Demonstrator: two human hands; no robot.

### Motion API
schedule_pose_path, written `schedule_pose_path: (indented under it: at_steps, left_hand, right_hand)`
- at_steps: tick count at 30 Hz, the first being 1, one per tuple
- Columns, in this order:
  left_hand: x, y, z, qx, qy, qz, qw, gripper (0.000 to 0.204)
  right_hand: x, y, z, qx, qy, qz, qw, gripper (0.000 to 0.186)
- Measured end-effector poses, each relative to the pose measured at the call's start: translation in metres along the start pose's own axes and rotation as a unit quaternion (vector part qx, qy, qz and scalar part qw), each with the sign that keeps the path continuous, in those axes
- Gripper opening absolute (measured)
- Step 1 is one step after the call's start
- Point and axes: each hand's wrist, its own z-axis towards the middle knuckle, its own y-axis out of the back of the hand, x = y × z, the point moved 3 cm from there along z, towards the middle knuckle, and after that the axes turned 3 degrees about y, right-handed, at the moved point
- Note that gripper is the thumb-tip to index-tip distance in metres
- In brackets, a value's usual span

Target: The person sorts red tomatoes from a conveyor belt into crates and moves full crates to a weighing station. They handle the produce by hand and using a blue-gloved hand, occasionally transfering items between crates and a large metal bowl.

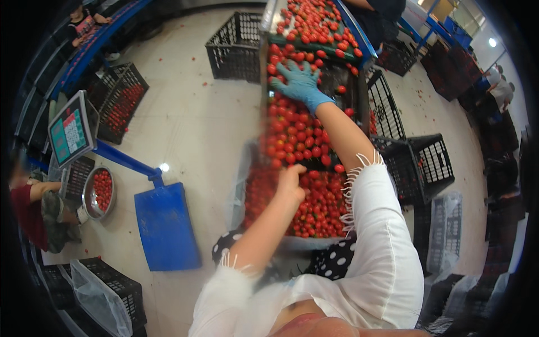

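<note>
Tomatoes (303,140) crowd the chute (330,73) beside a lined container (314,243), probably to limit spills — your right hand (297,83) spans them, fingers apart; your left hand (290,184) (fingertips unclear) — grip I can't tell.

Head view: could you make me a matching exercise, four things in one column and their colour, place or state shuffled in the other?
Things
1. Right hand
2. Tomatoes
3. Left hand
4. Scale platform

Descriptions
A. bare, nearer the person's body
B. gloved in light blue
C. flat and blue, on the floor
D. mostly red

Pairs: 1-B, 2-D, 3-A, 4-C
</note>
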Motion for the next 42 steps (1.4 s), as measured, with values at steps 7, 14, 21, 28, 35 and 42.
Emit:
schedule_pose_path:
  at_steps: [7,14,21,28,35,42]
  left_hand:
    - [-0.012,-0.001,-0.014,0.049,0.049,0.007,0.998,0.049]
    - [-0.015,0.004,-0.016,-0.007,0.052,0.095,0.994,0.029]
    - [-0.016,0.000,-0.017,0.047,0.047,0.017,0.998,0.023]
    - [-0.018,-0.005,-0.023,0.067,0.021,0.033,0.997,0.038]
    - [-0.025,-0.001,-0.031,0.148,0.016,0.013,0.989,0.035]
    - [-0.033,-0.005,-0.035,0.116,-0.007,0.016,0.993,0.036]
  right_hand:
    - [0.014,0.009,-0.107,0.119,0.198,-0.027,0.973,0.062]
    - [0.007,0.073,-0.219,0.253,0.280,-0.087,0.922,0.050]
    - [-0.020,0.087,-0.180,0.210,0.051,0.105,0.971,0.043]
    - [-0.031,0.044,-0.189,0.033,-0.065,-0.051,0.996,0.060]
    - [0.003,0.085,-0.281,0.149,0.119,0.048,0.980,0.045]
    - [-0.052,0.008,-0.360,0.370,-0.111,0.158,0.909,0.049]
